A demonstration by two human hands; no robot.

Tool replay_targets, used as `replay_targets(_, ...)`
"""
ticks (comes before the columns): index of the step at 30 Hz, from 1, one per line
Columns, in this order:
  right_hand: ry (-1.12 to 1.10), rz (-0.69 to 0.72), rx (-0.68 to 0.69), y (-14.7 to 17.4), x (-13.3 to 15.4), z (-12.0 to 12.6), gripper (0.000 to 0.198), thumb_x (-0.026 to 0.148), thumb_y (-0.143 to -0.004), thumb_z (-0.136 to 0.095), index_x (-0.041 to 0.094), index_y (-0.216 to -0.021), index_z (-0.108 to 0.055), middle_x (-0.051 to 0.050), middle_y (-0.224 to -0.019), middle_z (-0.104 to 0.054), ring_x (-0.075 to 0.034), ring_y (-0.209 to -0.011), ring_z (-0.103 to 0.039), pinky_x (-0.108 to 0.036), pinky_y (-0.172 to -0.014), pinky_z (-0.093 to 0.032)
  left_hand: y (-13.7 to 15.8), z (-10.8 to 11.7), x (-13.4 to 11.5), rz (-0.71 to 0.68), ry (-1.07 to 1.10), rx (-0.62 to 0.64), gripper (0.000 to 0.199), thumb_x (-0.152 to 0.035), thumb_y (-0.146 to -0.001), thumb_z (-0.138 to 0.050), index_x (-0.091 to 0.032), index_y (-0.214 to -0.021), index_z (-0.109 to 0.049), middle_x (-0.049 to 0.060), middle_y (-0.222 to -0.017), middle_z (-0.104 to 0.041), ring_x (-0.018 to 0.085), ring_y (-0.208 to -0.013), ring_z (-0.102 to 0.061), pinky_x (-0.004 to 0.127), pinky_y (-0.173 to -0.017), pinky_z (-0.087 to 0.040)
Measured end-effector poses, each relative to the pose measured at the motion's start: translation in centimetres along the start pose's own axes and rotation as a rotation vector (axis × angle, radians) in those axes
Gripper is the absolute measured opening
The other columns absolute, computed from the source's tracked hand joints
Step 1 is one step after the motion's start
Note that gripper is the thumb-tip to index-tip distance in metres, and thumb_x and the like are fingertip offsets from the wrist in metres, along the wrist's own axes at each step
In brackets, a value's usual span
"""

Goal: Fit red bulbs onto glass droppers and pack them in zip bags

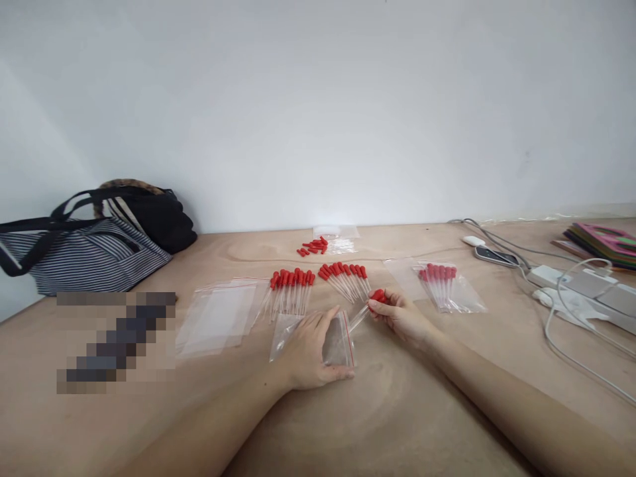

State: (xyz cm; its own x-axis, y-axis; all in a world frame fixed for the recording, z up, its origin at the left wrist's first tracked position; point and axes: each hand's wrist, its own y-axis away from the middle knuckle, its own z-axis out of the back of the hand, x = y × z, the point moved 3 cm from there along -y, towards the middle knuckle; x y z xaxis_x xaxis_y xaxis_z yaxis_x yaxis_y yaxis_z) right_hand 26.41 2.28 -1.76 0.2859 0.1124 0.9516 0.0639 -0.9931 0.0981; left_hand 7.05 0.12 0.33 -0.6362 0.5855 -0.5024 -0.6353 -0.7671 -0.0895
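Observation:
My left hand (311,351) lies over a clear zip bag (340,341) and holds it, thumb at the lower corner and fingers along the upper side of its mouth. A red line runs along the bag's right edge. In my right hand (397,316), a small bunch of glass droppers (378,296) is pinched by the red rubber bulbs; their clear stems point down-left at the bag's mouth. Whether the tips are inside I cannot tell. Just behind, a fan of red-bulbed droppers (345,281) lies on the table, with another group of droppers (293,291) to its left.
A filled bag of droppers (440,288) lies right, flat bags (218,318) left. Loose red bulbs (314,246) and clear tubes (342,246) lie at the back. Cables and a power strip (591,291) are on the right; a striped bag (99,255) stands left.

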Motion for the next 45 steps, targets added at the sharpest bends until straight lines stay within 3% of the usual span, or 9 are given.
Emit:
replay_targets(7,0.261,-0.019,0.046,1.1,-1.1,-1.6,0.046,0.040,-0.053,-0.074,0.020,-0.077,-0.040,0.007,-0.057,-0.053,-0.007,-0.043,-0.048,-0.020,-0.042,-0.035,0.1,0.1,-0.2,0.022,0.005,0.007,0.094,-0.055,-0.058,-0.067,-0.018,-0.133,-0.023,0.015,-0.134,-0.036,0.032,-0.122,-0.033,0.049,-0.099,-0.028)
replay_targets(14,0.267,-0.052,0.280,1.9,-1.1,-2.4,0.042,0.037,-0.055,-0.074,0.017,-0.085,-0.052,0.001,-0.071,-0.060,-0.010,-0.063,-0.056,-0.026,-0.063,-0.045,0.0,0.2,-0.3,0.020,0.001,0.008,0.092,-0.053,-0.059,-0.067,-0.017,-0.132,-0.024,0.015,-0.132,-0.038,0.031,-0.121,-0.035,0.049,-0.098,-0.029)
replay_targets(17,0.335,-0.061,0.329,1.9,-0.8,-2.2,0.039,0.036,-0.058,-0.072,0.016,-0.088,-0.057,0.000,-0.071,-0.061,-0.011,-0.062,-0.055,-0.026,-0.061,-0.045,0.0,0.2,-0.5,0.009,-0.001,-0.001,0.090,-0.051,-0.060,-0.068,-0.018,-0.132,-0.025,0.014,-0.131,-0.039,0.031,-0.120,-0.036,0.048,-0.098,-0.030)
replay_targets(22,0.552,0.062,0.370,1.5,-0.9,-2.6,0.022,0.029,-0.063,-0.069,0.016,-0.080,-0.066,0.003,-0.056,-0.054,-0.007,-0.050,-0.045,-0.021,-0.049,-0.037,0.0,0.1,-0.6,-0.003,-0.023,0.005,0.092,-0.050,-0.060,-0.068,-0.016,-0.133,-0.022,0.014,-0.133,-0.038,0.029,-0.121,-0.035,0.046,-0.100,-0.029)
replay_targets(28,0.564,0.179,0.440,1.5,-1.2,-3.4,0.017,0.026,-0.072,-0.058,0.020,-0.084,-0.069,-0.002,-0.078,-0.065,-0.013,-0.068,-0.058,-0.025,-0.064,-0.045,-0.1,0.1,-0.3,-0.002,-0.013,0.000,0.093,-0.051,-0.059,-0.068,-0.020,-0.133,-0.021,0.013,-0.134,-0.038,0.030,-0.121,-0.035,0.048,-0.099,-0.029)
replay_targets(35,0.410,0.125,0.341,1.1,-1.7,-4.1,0.020,0.035,-0.062,-0.068,0.018,-0.074,-0.067,-0.002,-0.069,-0.067,-0.017,-0.071,-0.063,-0.029,-0.067,-0.049,-0.1,0.1,-0.4,-0.014,-0.004,-0.018,0.092,-0.049,-0.060,-0.068,-0.023,-0.134,-0.020,0.011,-0.134,-0.038,0.030,-0.120,-0.037,0.048,-0.098,-0.030)
replay_targets(41,0.704,0.197,0.079,0.5,-2.2,-4.4,0.021,0.030,-0.054,-0.073,0.018,-0.059,-0.056,0.004,-0.051,-0.055,-0.008,-0.047,-0.047,-0.020,-0.045,-0.036,-0.1,0.1,-0.2,-0.014,-0.018,-0.013,0.091,-0.051,-0.061,-0.066,-0.020,-0.134,-0.020,0.013,-0.135,-0.036,0.030,-0.122,-0.035,0.048,-0.098,-0.030)
replay_targets(44,0.771,0.203,0.087,-0.6,-1.0,-3.2,0.019,0.031,-0.060,-0.068,0.018,-0.063,-0.055,0.004,-0.054,-0.054,-0.008,-0.049,-0.047,-0.020,-0.047,-0.036,0.0,0.3,-0.4,0.010,-0.030,-0.003,0.093,-0.051,-0.061,-0.066,-0.019,-0.134,-0.020,0.014,-0.136,-0.035,0.030,-0.123,-0.034,0.047,-0.099,-0.030)
replay_targets(45,0.815,0.202,0.022,-1.3,-0.3,-2.4,0.017,0.031,-0.063,-0.065,0.018,-0.066,-0.056,0.003,-0.057,-0.055,-0.009,-0.052,-0.049,-0.020,-0.050,-0.038,0.0,0.4,-0.4,0.016,-0.032,-0.003,0.094,-0.051,-0.060,-0.067,-0.019,-0.135,-0.020,0.013,-0.135,-0.036,0.030,-0.122,-0.035,0.047,-0.099,-0.030)
